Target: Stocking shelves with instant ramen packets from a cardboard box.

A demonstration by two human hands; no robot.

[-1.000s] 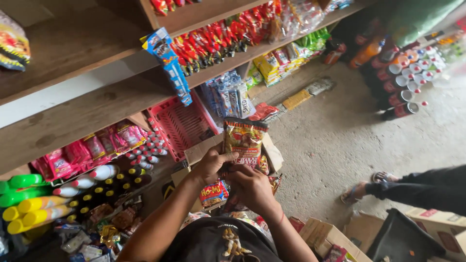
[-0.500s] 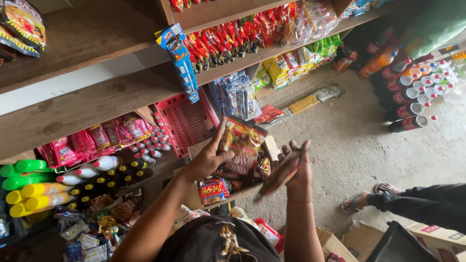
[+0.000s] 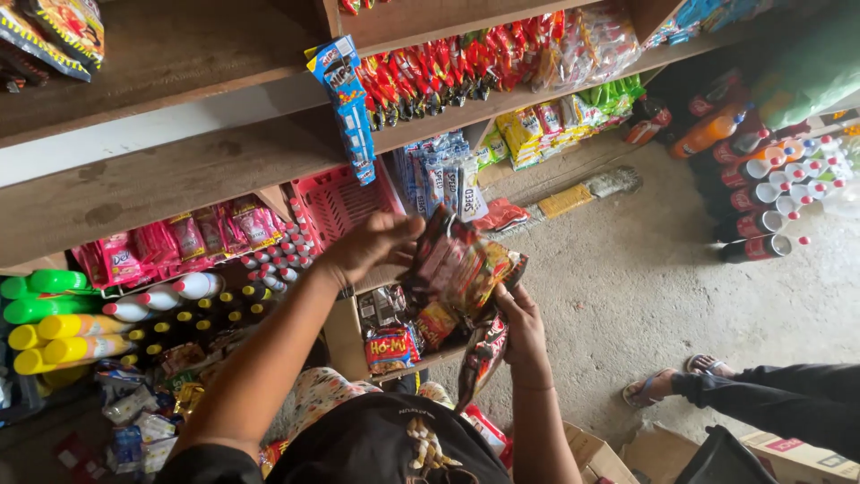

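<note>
Two bare hands, left hand (image 3: 372, 246) and right hand (image 3: 522, 324); three yellow plastic bottles (image 3: 67, 342); two green plastic bottles (image 3: 45, 296); one pink plastic basket (image 3: 336, 204).

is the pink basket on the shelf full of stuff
No, the pink basket stands tilted on the wooden shelf and looks empty inside.

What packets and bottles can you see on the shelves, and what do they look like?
Dark red-yellow snack packets: bunched between left hand and right hand.
Red sachets: row on upper shelf.
Blue packet strip: hanging from shelf edge.
Pink packets: lower shelf, left.
Yellow bottles: lying far left.
</note>
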